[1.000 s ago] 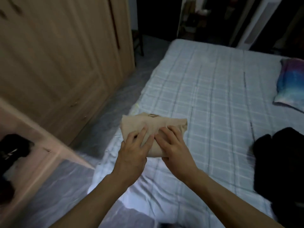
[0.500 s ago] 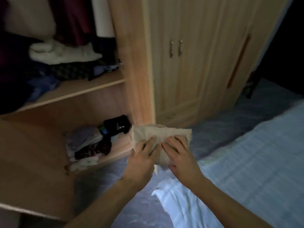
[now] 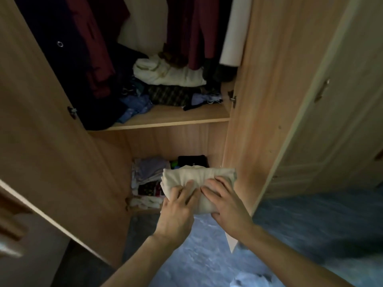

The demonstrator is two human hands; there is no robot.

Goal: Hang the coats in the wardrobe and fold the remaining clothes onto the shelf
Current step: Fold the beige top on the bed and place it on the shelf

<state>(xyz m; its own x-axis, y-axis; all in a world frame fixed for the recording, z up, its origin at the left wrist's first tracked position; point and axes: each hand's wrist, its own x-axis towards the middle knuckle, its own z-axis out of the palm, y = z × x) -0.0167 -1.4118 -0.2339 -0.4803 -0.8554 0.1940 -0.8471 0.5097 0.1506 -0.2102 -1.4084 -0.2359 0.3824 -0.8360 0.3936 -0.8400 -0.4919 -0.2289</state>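
Folded cloth [image 3: 194, 177] now nearer the wardrobe [image 3: 263, 90] — over bluish floor [image 3: 199, 259].

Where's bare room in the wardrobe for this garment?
Bare wood runs along the front right of the upper shelf, before the plaid pile; its left and back are crowded. Lower compartment: stacked clothes fill the left, the folded garment hides the right.

Mottled blue-grey floor [image 3: 204, 259], pale crumpled bedding corner [image 3: 249, 281] at bottom edge
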